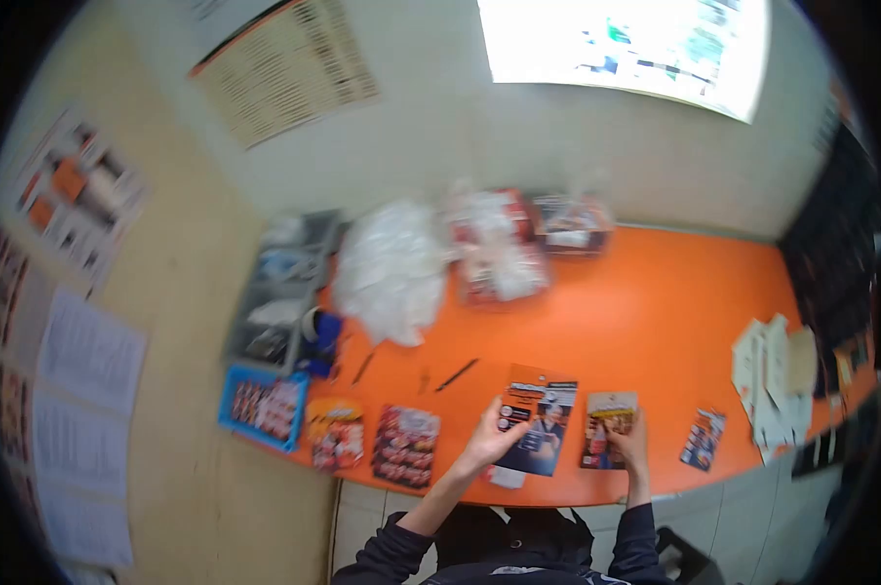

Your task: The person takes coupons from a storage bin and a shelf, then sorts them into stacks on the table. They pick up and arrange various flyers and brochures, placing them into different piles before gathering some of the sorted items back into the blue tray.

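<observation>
My left hand point(491, 439) rests flat on the left edge of a dark blue and orange leaflet point(543, 414) lying on the orange table point(645, 312). My right hand point(630, 444) presses on the lower part of a smaller printed card point(608, 421) just to the right of the leaflet. Both hands are near the table's front edge, fingers spread on the paper. A small white slip point(506, 477) lies beneath my left hand.
Several more leaflets point(404, 446) lie in a row to the left, one card point(704, 439) to the right. White papers point(774, 382) sit at the right end. Plastic bags point(391, 268), trays point(279, 292) and boxes point(569, 222) line the back. Pens point(457, 373) lie mid-table.
</observation>
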A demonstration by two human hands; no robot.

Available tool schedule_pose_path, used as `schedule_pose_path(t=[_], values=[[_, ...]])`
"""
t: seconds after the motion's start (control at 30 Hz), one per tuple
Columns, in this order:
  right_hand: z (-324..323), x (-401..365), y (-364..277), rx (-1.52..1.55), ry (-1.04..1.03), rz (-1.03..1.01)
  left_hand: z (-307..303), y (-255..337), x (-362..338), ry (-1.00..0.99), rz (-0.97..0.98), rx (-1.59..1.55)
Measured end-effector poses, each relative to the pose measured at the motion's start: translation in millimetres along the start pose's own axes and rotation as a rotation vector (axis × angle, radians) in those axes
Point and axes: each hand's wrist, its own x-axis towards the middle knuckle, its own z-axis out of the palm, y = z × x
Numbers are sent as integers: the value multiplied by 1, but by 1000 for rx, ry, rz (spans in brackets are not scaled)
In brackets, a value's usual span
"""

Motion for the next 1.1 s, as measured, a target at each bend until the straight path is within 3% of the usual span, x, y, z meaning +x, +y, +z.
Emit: schedule_pose_path(t=[0.07, 0.13, 0.2, 0.33, 0.43, 0.47, 0.5, 0.53, 0.63, 0.8, 0.9, 0.97, 1.1], values=[[1, 7, 45, -264, 31, -68, -26, 15, -30, 83, -67, -156], [10, 1, 30, -305, 16, -58, -60, 10, -56, 150, -75, -170], [11, 1, 34, -552, 93, -59, -90, 16, -83, 212, -96, -223], [8, 21, 40, -284, 24, -157, -145, 12, -122, 357, -133, -307], [55, 10, -31, -280, 133, -209, -191, -5, -138, 416, -99, -286], [67, 12, -48, -316, 134, -188, -207, -6, -140, 473, -209, -303], [81, 16, -57, -289, 133, -241, -218, -7, -138, 557, -133, -261], [98, 17, -62, -310, 194, -309, -227, 10, -132, 538, -103, -373], [141, 15, -73, -109, 65, -260, -248, -13, -81, 451, -88, -94], [132, 44, -97, -116, 142, -67, -172, -45, 58, 253, -45, 113], [116, 74, -127, -169, 186, -26, -103, -30, 113, 145, 7, 145], [87, 104, -120, -225, 167, -36, -56, -41, 151, 24, -93, 272], [47, 144, -109, -143, 275, -74, 19, -71, 204, 130, -185, 283]])
